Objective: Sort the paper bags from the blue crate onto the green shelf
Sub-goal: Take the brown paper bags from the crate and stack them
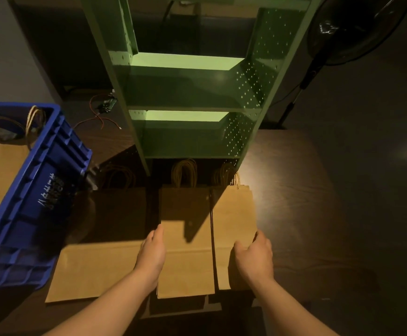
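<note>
Flat paper bags lie in stacks on the dark surface at the foot of the green shelf (188, 93); more remain in the blue crate (40, 190) at left. They look light, floppy and slippery in a stack, best taken by both side edges. The left hand (152, 253) rests with straight fingers against the middle stack (186, 238). The right hand (254, 257) curls its grip round the right stack (234, 214) at its near right edge.

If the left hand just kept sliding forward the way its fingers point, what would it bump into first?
Probably nothing solid at first: the left hand would slide along the middle paper bag, then meet that bag's twisted handles under the green shelf. Depth is uncertain.
</note>
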Demonstrator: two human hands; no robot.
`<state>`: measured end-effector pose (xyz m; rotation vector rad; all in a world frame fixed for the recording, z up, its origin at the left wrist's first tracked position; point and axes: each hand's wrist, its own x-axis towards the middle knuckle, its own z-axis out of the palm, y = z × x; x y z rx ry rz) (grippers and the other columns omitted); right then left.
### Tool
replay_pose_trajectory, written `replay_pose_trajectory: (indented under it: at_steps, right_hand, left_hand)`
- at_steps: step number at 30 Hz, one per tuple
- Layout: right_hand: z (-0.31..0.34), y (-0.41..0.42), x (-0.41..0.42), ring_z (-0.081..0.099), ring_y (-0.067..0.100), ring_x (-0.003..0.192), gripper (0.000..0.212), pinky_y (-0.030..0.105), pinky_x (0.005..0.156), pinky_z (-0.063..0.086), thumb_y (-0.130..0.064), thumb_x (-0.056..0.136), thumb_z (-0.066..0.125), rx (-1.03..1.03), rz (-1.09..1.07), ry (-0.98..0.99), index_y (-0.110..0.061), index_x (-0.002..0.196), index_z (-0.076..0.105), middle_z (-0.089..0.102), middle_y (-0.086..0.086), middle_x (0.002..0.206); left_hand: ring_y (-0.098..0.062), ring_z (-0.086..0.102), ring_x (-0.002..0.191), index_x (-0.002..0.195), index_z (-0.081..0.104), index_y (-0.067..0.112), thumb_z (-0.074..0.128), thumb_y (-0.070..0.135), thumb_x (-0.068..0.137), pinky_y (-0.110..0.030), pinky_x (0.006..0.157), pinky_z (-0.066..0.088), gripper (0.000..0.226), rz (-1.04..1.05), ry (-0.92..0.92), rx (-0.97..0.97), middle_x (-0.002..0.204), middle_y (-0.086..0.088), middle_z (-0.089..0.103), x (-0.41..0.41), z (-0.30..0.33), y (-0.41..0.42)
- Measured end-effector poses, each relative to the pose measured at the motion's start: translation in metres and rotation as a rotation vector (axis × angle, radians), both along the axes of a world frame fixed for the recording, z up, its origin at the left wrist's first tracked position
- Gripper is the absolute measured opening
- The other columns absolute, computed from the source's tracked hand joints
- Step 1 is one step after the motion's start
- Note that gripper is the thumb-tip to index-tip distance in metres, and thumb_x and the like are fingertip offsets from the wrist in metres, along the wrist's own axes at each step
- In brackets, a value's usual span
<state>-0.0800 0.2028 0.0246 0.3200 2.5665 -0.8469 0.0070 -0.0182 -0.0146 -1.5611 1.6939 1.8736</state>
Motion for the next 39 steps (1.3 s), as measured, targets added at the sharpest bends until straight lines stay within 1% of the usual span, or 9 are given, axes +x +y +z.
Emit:
replay_pose_trajectory:
  at_steps: [5,9,16,20,22,25,32,36,39]
  right_hand:
    - [0.005,-0.003,0.003,0.045,0.026,0.131,0.06,0.048,0.11,0.046,-0.033,0.092,0.064,0.047,0.026,0.037,-0.016,0.145,0.04,0.046,0.006,0.139]
    - [0.02,-0.016,0.004,0.024,0.028,0.148,0.071,0.048,0.123,0.026,-0.032,0.096,0.062,0.101,0.1,0.157,-0.013,0.156,0.029,0.028,0.01,0.158]
    - [0.047,-0.063,0.009,0.019,0.016,0.147,0.049,0.042,0.124,0.017,-0.033,0.099,0.056,0.01,0.309,0.289,-0.024,0.146,0.044,0.033,-0.002,0.154]
    - [0.058,-0.108,0.018,0.025,0.018,0.145,0.037,0.044,0.123,0.026,-0.037,0.1,0.053,-0.02,0.402,0.278,-0.028,0.136,0.052,0.044,-0.005,0.143]
    - [0.065,-0.134,0.023,0.032,0.015,0.139,0.033,0.038,0.118,0.033,-0.036,0.1,0.054,-0.081,0.424,0.313,-0.031,0.133,0.054,0.049,-0.011,0.134]
    - [0.079,-0.175,0.031,0.038,0.003,0.127,0.027,0.027,0.108,0.038,-0.033,0.1,0.056,-0.173,0.486,0.379,-0.029,0.126,0.059,0.051,-0.017,0.121]
    - [0.121,-0.275,0.051,0.055,-0.004,0.107,0.023,0.023,0.095,0.049,-0.031,0.101,0.058,-0.443,0.578,0.243,-0.034,0.124,0.06,0.055,-0.024,0.113]
    - [0.13,-0.323,0.062,0.065,0.004,0.089,0.006,0.036,0.083,0.06,-0.03,0.099,0.06,-0.549,0.554,0.134,-0.035,0.101,0.063,0.068,-0.014,0.098]
    - [0.136,-0.35,0.069,0.07,0.006,0.079,0.009,0.037,0.076,0.062,-0.028,0.099,0.06,-0.603,0.586,0.098,-0.033,0.102,0.066,0.073,-0.007,0.09]
  left_hand:
    - [-0.024,0.042,0.144,0.155,0.039,0.037,0.029,0.089,0.076,-0.054,0.119,0.034,0.096,-0.047,0.007,-0.038,0.157,0.005,0.045,-0.001,0.013,-0.003]
    - [-0.026,0.034,0.149,0.16,0.033,0.027,0.029,0.064,0.104,-0.051,0.121,0.031,0.067,-0.093,0.001,-0.184,0.164,0.001,0.034,-0.003,0.04,-0.002]
    - [-0.025,0.024,0.154,0.162,0.024,0.027,0.03,0.055,0.108,-0.049,0.123,0.025,0.062,-0.177,0.078,-0.315,0.169,0.001,0.023,0.002,0.073,-0.023]
    - [-0.021,0.04,0.144,0.155,0.038,0.034,0.034,0.054,0.107,-0.041,0.116,0.035,0.051,-0.151,0.187,-0.318,0.158,0.008,0.039,0.012,0.096,-0.05]
    - [-0.015,0.056,0.127,0.136,0.053,0.04,0.037,0.053,0.107,-0.04,0.11,0.046,0.035,-0.136,0.243,-0.298,0.14,0.01,0.056,0.019,0.109,-0.07]
    - [-0.013,0.07,0.095,0.117,0.064,0.036,0.041,0.043,0.108,-0.033,0.085,0.058,0.026,-0.1,0.324,-0.239,0.111,0.006,0.072,0.031,0.136,-0.1]
    - [-0.019,0.061,0.06,0.114,0.069,0.018,0.049,0.032,0.108,-0.026,0.042,0.045,0.025,0.145,0.516,-0.132,0.085,-0.007,0.071,0.073,0.189,-0.173]
    - [-0.017,0.056,0.052,0.11,0.068,0.011,0.05,0.023,0.107,-0.023,0.038,0.041,0.022,0.378,0.554,-0.119,0.075,-0.007,0.067,0.094,0.195,-0.219]
    - [-0.017,0.059,0.059,0.108,0.067,0.008,0.057,0.019,0.103,-0.023,0.047,0.045,0.015,0.591,0.515,-0.08,0.08,-0.01,0.066,0.11,0.188,-0.253]
